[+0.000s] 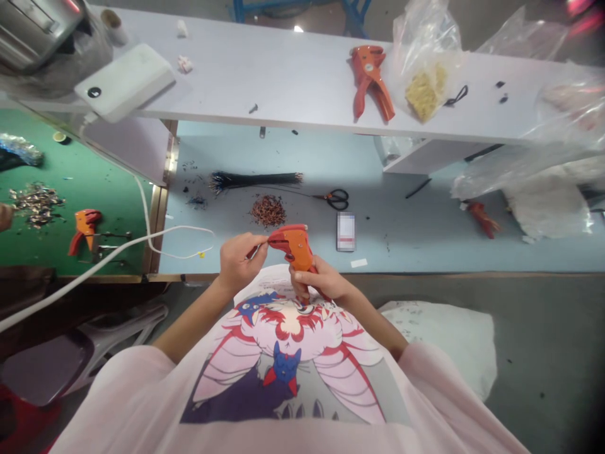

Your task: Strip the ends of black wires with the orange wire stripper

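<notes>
My right hand is closed round the handles of an orange wire stripper, held close to my chest above the table's front edge. My left hand is pinched at the stripper's jaw, fingers pressed together on something thin that I cannot make out. Just beyond on the pale blue table lie a small heap of copper-coloured wire scraps and a bundle of black wires.
Black-handled scissors and a small card lie past the stripper. A raised white shelf carries a second orange stripper, plastic bags and a white power bank with a white cable. A green bench at left holds a third stripper.
</notes>
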A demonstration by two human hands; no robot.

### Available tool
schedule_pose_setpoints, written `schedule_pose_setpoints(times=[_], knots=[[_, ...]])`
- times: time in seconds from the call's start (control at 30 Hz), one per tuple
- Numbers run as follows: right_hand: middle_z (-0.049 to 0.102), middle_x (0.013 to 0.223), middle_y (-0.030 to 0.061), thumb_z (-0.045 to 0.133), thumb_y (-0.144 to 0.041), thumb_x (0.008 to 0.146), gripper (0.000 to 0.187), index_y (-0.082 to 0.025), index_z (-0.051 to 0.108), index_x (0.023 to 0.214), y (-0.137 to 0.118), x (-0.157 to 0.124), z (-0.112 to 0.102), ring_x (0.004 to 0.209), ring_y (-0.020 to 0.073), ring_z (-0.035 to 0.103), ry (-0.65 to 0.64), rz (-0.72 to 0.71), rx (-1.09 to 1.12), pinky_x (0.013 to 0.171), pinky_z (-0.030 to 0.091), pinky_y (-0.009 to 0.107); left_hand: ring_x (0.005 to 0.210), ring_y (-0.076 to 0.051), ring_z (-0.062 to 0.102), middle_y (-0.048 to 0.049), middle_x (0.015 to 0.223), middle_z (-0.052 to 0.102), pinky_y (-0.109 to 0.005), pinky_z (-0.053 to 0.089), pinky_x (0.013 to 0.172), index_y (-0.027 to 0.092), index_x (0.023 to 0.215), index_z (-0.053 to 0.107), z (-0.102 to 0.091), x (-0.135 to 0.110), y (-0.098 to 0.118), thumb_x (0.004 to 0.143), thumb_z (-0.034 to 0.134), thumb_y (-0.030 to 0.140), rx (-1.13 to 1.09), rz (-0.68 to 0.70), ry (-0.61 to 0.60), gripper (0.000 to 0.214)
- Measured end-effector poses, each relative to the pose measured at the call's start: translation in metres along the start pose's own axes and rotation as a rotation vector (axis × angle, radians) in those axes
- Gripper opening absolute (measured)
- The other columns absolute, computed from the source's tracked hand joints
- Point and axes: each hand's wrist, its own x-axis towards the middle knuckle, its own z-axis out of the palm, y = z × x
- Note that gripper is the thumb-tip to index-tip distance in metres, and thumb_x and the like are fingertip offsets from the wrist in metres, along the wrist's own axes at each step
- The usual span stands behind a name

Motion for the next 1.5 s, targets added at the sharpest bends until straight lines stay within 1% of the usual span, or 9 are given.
schedule_pose_setpoints(times=[0.1, 0.23, 0.33, 0.57, 0.8, 1.07, 1.23, 1.33, 1.5], knots=[[0.035, 0.042, -0.0102, 0.06, -0.038, 0.082, 0.031, -0.018, 0.043, 0.067, 0.006, 0.002, 0.002, 0.033, 0.0049, 0.031, 0.029, 0.018, 0.108, 0.035, 0.029, 0.019, 0.051, -0.01, 0.044, 0.0014, 0.056, 0.054, -0.024, 0.034, 0.054, 0.019, 0.081, 0.066, 0.002, -0.001, -0.002, 0.083, 0.053, 0.024, -0.014, -0.018, 0.008, 0.014], [0.056, 0.066, 0.0001, 0.07, -0.039, 0.072, 0.035, -0.013, 0.052, 0.088, 0.001, 0.002, 0.0, 0.057, 0.0113, 0.055, -0.037, -0.034, 0.119, 0.053, 0.045, 0.024, 0.052, -0.009, 0.045, 0.0014, 0.059, 0.055, -0.023, 0.036, 0.054, 0.018, 0.082, 0.064, 0.003, -0.001, -0.001, 0.082, 0.055, 0.025, -0.063, -0.088, 0.067, 0.012], [0.058, 0.087, 0.006, 0.073, -0.039, 0.067, 0.047, -0.014, 0.053, 0.101, -0.009, 0.0, -0.005, 0.077, 0.0163, 0.059, -0.017, -0.067, 0.101, 0.067, 0.049, 0.031, 0.052, -0.009, 0.046, 0.0016, 0.06, 0.055, -0.022, 0.038, 0.054, 0.018, 0.082, 0.064, 0.001, -0.002, 0.0, 0.081, 0.056, 0.023, -0.095, -0.107, 0.114, 0.01], [0.057, 0.086, 0.0045, 0.068, -0.031, 0.073, 0.028, -0.018, 0.053, 0.093, -0.023, 0.009, -0.006, 0.078, 0.0167, 0.056, 0.328, -0.228, -0.213, 0.068, 0.048, 0.031, 0.056, -0.011, 0.052, 0.0, 0.061, 0.062, -0.025, 0.041, 0.06, 0.02, 0.079, 0.064, 0.002, -0.004, 0.005, 0.078, 0.059, 0.019, 0.008, 0.118, 0.102, 0.006], [0.055, 0.082, 0.0027, 0.06, -0.024, 0.077, 0.015, -0.019, 0.052, 0.089, -0.024, 0.018, 0.006, 0.075, 0.0161, 0.052, 0.475, -0.371, -0.546, 0.074, 0.044, 0.032, 0.061, -0.013, 0.056, -0.0021, 0.068, 0.068, -0.026, 0.041, 0.06, 0.022, 0.082, 0.064, 0.007, -0.006, 0.004, 0.078, 0.058, 0.017, 0.072, 0.276, 0.033, 0.009], [0.053, 0.074, 0.0013, 0.053, -0.02, 0.078, 0.005, -0.019, 0.05, 0.081, -0.019, 0.021, 0.007, 0.066, 0.0144, 0.048, 0.525, -0.363, -0.727, 0.065, 0.041, 0.029, 0.054, -0.011, 0.053, 0.0004, 0.058, 0.061, -0.024, 0.037, 0.053, 0.02, 0.079, 0.066, 0.008, -0.012, 0.003, 0.077, 0.057, 0.017, 0.137, 0.329, -0.017, 0.01], [0.052, 0.071, 0.0005, 0.053, -0.022, 0.074, 0.01, -0.02, 0.049, 0.082, -0.022, 0.007, -0.031, 0.061, 0.0143, 0.049, 0.795, -0.338, -0.665, 0.06, 0.042, 0.029, 0.049, -0.009, 0.047, 0.0017, 0.057, 0.059, -0.024, 0.037, 0.051, 0.019, 0.079, 0.067, -0.02, -0.021, -0.027, 0.076, 0.06, 0.017, 0.123, 0.019, 0.132, 0.007], [0.05, 0.068, -0.0015, 0.053, -0.023, 0.071, 0.011, -0.02, 0.049, 0.081, -0.018, 0.005, -0.059, 0.056, 0.0131, 0.048, 0.836, -0.261, -0.633, 0.057, 0.043, 0.029, 0.054, -0.01, 0.05, 0.0008, 0.064, 0.062, -0.024, 0.039, 0.053, 0.019, 0.08, 0.068, -0.032, -0.026, -0.041, 0.077, 0.061, 0.023, 0.008, -0.19, 0.094, 0.009], [0.057, 0.074, 0.0004, 0.055, -0.023, 0.067, 0.019, -0.018, 0.052, 0.085, -0.001, 0.042, -0.074, 0.067, 0.0163, 0.053, 0.865, -0.216, -0.854, 0.069, 0.044, 0.032, 0.058, -0.01, 0.055, -0.0012, 0.072, 0.068, -0.022, 0.043, 0.055, 0.018, 0.082, 0.069, -0.014, -0.025, -0.026, 0.079, 0.059, 0.028, -0.187, -0.327, -0.001, 0.014]])
